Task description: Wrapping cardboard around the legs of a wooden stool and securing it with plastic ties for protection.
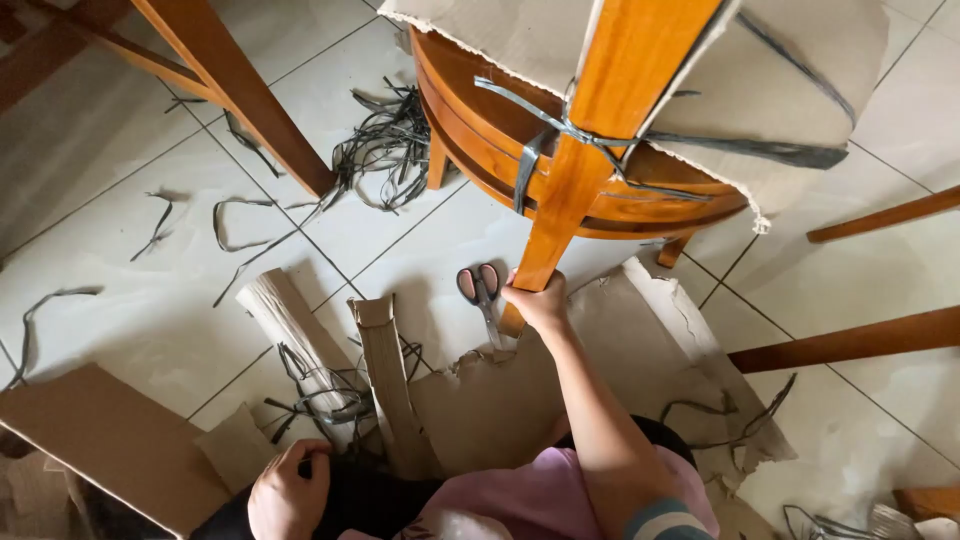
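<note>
Nearest the camera, at the bottom of the frame, a pink garment (560,500) and dark trousers are seen, with the left hand (288,492) resting on the knee at lower left, fingers curled; whether anything is held in it cannot be told. From the lower right, the right hand (540,303) is stretched up to mid-frame, its grip closed around the lower end of a chair leg (585,150). The leg belongs to a round wooden chair (470,95) tipped over in the upper middle, partly wrapped in torn cardboard (800,70) and bound with grey plastic strapping (570,130). It is judged to be stiff, fairly heavy and smooth with varnish, best held by a leg or the seat rim. Scissors (482,290) with dark handles are laid on the tiled floor (130,200) just left of the right hand. Cardboard scraps (110,440) and cut strapping (385,140) are scattered across the floor. No containers are visible.
</note>
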